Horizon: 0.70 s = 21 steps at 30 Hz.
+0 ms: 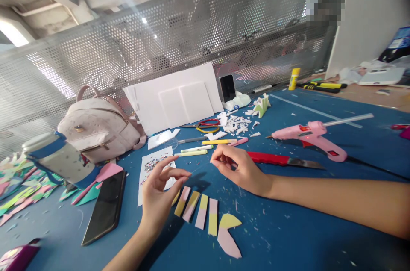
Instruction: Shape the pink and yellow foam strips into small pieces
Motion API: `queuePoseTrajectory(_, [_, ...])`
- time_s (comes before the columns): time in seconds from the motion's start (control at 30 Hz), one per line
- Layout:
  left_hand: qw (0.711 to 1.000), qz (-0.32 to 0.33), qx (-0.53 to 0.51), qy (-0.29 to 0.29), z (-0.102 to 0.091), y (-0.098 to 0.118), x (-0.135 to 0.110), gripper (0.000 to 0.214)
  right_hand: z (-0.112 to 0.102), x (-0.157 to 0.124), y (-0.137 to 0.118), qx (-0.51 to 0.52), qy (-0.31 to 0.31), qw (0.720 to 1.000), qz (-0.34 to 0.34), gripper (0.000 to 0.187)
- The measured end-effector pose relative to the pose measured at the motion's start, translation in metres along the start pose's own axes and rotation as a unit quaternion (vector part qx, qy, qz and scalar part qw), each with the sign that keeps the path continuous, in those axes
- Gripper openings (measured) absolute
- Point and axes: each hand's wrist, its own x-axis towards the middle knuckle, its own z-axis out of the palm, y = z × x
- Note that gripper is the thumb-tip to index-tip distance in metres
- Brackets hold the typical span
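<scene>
My left hand (163,187) hovers above the blue table with its index finger spread out, its thumb and middle finger close together. Closed in a pinch, my right hand (238,168) is to its right; a faint thin strand seems to run from its fingertips towards the left hand. Below the hands lie several pink-and-yellow foam strips (201,211) in a fanned row. A curved pink-and-yellow foam piece (229,237) rests at the row's right end. Behind the right hand is a red-handled knife (269,158), and farther right a pink glue gun (314,136) with a clear stick.
A dark phone (105,207), a tumbler (60,157) and a backpack (99,125) stand left, near coloured foam scraps (27,192). Farther back are pens (194,152), scissors (208,125), white scraps (237,123), white boards (179,95) and a glue stick (294,78).
</scene>
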Motion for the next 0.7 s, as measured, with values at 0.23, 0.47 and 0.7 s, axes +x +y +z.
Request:
queuePoseTrajectory(0.23, [1.0,0.009,0.004,-0.001,0.001,0.002,0.0,0.039,0.0,0.001,0.0,-0.006,-0.029,1.0,0.003,0.011])
queuePoseTrajectory(0.47, [0.997,0.026,0.067,-0.038,0.001,0.0,-0.001,0.034,0.001,0.003,-0.001,-0.01,-0.081,0.997,-0.003,0.005])
queuePoseTrajectory(0.7, [0.985,0.026,0.148,-0.082,0.01,-0.003,-0.007,0.04,0.002,0.0,-0.001,-0.023,-0.13,0.989,-0.061,0.013])
